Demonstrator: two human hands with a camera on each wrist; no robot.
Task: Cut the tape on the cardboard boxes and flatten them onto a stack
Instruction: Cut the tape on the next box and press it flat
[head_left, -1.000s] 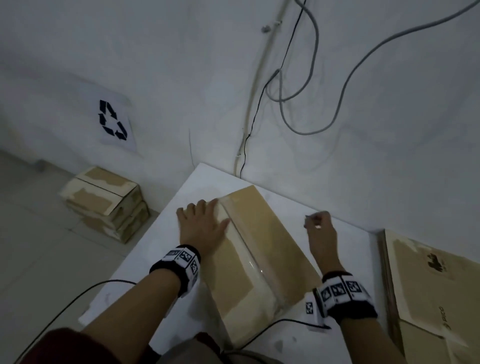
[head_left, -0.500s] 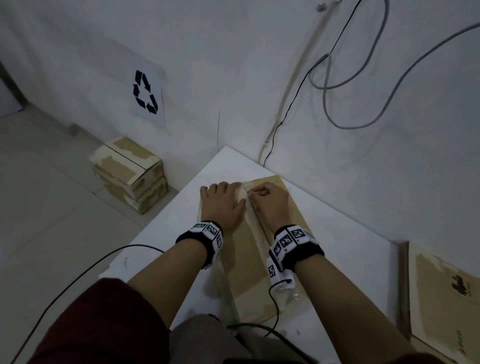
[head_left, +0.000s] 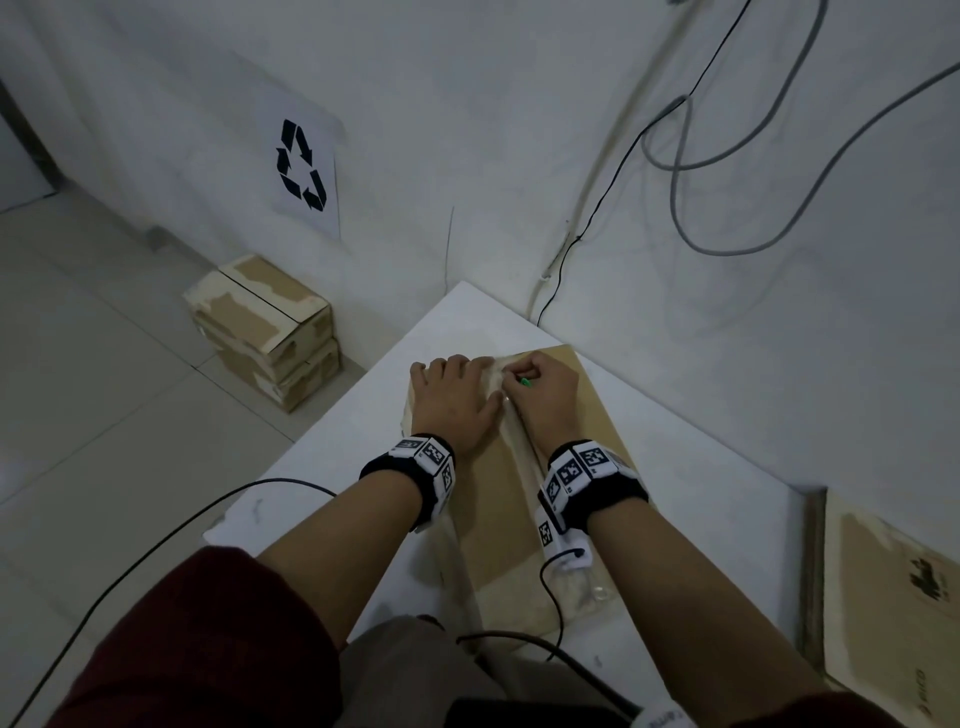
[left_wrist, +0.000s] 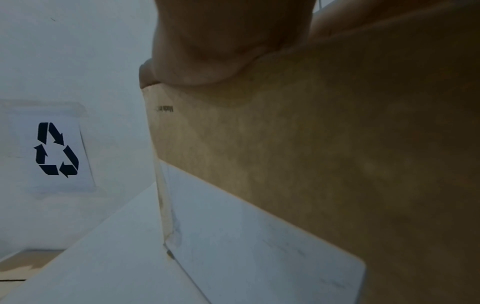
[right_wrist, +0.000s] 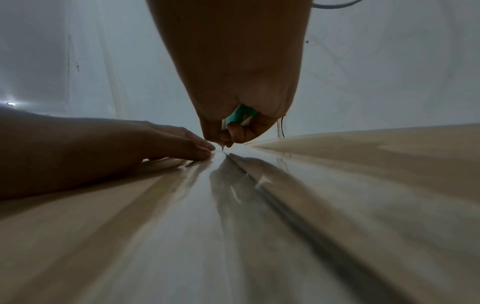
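Observation:
A taped brown cardboard box (head_left: 587, 415) lies on the white table (head_left: 701, 499), a strip of clear tape (head_left: 522, 447) running down its top seam. My left hand (head_left: 452, 400) lies flat on the box's left half, fingers straight, pressing it down. My right hand (head_left: 540, 387) grips a small green-handled cutter (head_left: 525, 382) at the far end of the seam. In the right wrist view the cutter (right_wrist: 240, 115) points down, its blade tip touching the tape (right_wrist: 233, 205) beside my left hand (right_wrist: 103, 148). The left wrist view shows the box's side (left_wrist: 311, 164) under my palm.
Two taped boxes (head_left: 265, 327) are stacked on the floor at the left, below a recycling sign (head_left: 301, 166) on the wall. Flattened cardboard (head_left: 893, 587) lies at the right beside the table. Cables hang on the wall (head_left: 685, 135). A black cable (head_left: 156, 540) trails off the table's left edge.
My right hand has come from the table right of the box onto the far end of the taped seam, beside my left hand. The left hand has stayed on the box.

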